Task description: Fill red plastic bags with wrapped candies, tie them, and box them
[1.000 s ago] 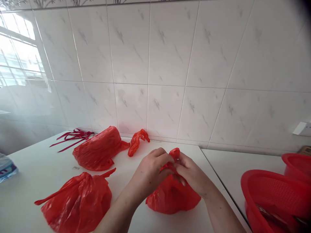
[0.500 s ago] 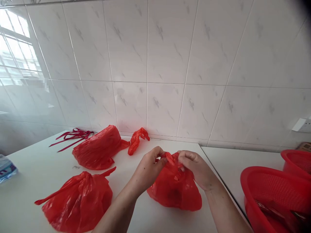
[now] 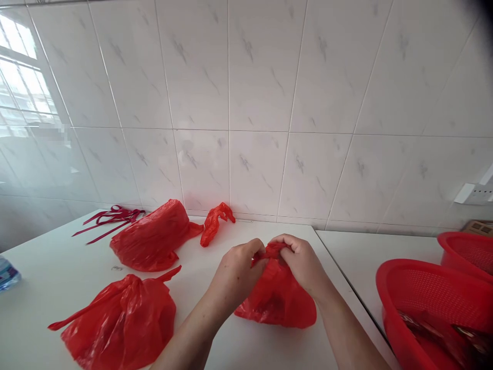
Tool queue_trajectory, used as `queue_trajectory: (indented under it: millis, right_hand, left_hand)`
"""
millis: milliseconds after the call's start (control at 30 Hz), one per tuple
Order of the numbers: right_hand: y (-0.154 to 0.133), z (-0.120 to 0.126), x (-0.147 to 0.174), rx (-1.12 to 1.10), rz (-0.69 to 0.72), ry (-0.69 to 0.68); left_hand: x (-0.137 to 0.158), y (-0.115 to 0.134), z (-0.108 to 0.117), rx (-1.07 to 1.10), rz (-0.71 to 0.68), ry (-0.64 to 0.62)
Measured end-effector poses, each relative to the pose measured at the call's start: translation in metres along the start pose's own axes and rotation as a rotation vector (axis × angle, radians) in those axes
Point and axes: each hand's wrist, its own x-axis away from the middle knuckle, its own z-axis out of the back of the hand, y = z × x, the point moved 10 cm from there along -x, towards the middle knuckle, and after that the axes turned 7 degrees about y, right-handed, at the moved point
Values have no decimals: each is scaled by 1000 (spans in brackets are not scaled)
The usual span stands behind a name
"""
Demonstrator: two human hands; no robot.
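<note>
A red plastic bag (image 3: 281,303) stands on the white table in front of me, bulging at the bottom with contents I cannot make out. My left hand (image 3: 242,267) pinches the gathered top of the bag from the left. From the right, my right hand (image 3: 298,259) pinches the same twisted top, thumb and fingers pressed together. The fingertips of both hands almost meet there and partly hide the plastic. Beside my left forearm sits a second red plastic bag (image 3: 123,324), its neck knotted and two ends sticking out sideways.
Behind lie a roll of red bags (image 3: 150,239), a crumpled red piece of plastic (image 3: 211,226) and dark red ribbons (image 3: 111,216). A bottle (image 3: 7,275) lies at the left edge. Red baskets (image 3: 389,298) stand on the right, the nearer holding dark packets. A tiled wall (image 3: 258,169) closes the back.
My right hand has shifted its grip inward over the top of the bag, and the gathered plastic is bunched tighter between my fingers. The view has turned slightly to the right.
</note>
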Motion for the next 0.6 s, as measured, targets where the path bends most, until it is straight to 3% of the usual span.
queue_trajectory:
  millis: [133, 233, 333, 467, 533, 600]
  right_hand:
    - [10, -3, -5, -344, -90, -71]
    - [35, 22, -21, -173, -71, 123]
    - [67, 47, -35, 47, -57, 314]
    - [111, 53, -46, 73, -96, 329]
    - [129, 50, -47, 49, -121, 287]
    - [144, 51, -45, 15, -153, 274]
  left_hand:
    - [1, 12, 8, -93, -170, 63]
    - [15, 25, 5, -151, -346, 11]
    - [40, 28, -7, -227, -442, -144]
    - [69, 13, -22, -249, -369, -423]
    - [71, 6, -19, -196, -261, -475]
    - [65, 6, -14, -102, -164, -441]
